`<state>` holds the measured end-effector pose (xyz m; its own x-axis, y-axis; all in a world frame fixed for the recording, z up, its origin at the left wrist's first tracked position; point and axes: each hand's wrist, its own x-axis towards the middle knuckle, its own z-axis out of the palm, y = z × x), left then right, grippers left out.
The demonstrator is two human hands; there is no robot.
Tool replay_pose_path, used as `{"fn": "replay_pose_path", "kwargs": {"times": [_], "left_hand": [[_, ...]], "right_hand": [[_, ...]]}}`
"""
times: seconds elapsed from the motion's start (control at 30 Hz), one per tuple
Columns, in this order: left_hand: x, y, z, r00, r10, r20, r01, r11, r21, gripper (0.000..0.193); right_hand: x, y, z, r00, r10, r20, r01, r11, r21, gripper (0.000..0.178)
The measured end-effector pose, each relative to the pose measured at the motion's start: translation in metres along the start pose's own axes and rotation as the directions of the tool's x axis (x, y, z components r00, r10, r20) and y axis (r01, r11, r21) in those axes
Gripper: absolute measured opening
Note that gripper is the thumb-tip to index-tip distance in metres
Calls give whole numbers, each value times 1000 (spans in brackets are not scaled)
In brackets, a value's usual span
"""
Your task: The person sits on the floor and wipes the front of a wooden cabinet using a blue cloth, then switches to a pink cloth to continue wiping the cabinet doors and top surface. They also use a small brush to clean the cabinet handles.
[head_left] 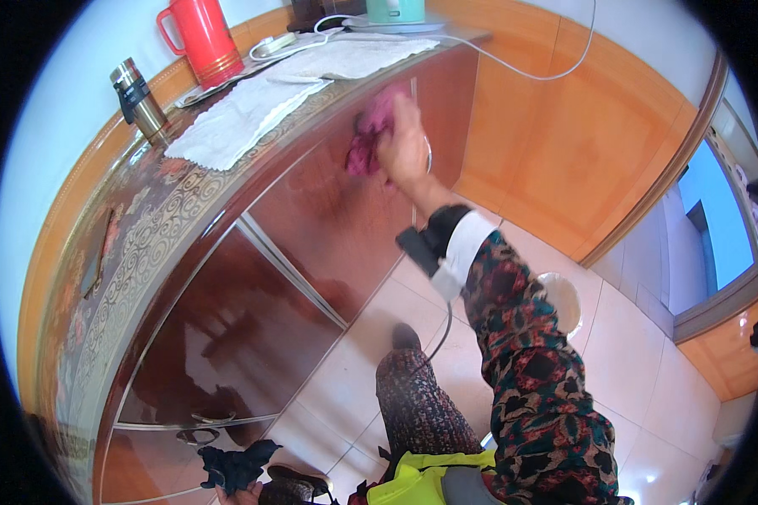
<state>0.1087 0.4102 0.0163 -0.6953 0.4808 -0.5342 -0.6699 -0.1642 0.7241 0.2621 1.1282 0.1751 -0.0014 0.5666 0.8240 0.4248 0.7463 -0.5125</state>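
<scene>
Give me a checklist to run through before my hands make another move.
1. Pink cloth gripped in the right hand, against the cabinet front: ok.
2. Dark cloth in the left hand, low at the picture's bottom edge: ok.
3. Red flask and metal bottle standing upright on the countertop: ok.
4. White cable clear of the right hand: ok.
5. Whether the pink cloth is damp: cannot tell.

cloth: magenta-pink | fabric piece: black | cabinet: red-brown | tabletop: pale scrollwork, floral patches | sleeve: black-red-teal print | vest: neon yellow
</scene>
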Motion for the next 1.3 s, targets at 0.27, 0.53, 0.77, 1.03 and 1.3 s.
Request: {"fn": "replay_pose_path", "kwargs": {"times": [0.27,0.53,0.77,1.03,1.3], "left_hand": [[4,0,6,996,-41,84,41,999,11,62],[18,-1,11,987,-89,133,90,996,-2,65],[24,-9,22,989,-117,89,113,992,53,65],[15,-7,24,993,-106,44,105,994,10,66],[6,-17,21,987,10,159,-3,999,-42,54]], "right_hand": [[68,52,22,911,342,232,-347,938,-20,29],[-45,-65,-15,953,-280,115,251,943,217,48],[-30,-21,17,984,-172,-46,178,969,169,55],[68,53,39,868,470,158,-487,868,92,26],[-27,-39,62,988,156,-3,-150,953,265,59]]}}
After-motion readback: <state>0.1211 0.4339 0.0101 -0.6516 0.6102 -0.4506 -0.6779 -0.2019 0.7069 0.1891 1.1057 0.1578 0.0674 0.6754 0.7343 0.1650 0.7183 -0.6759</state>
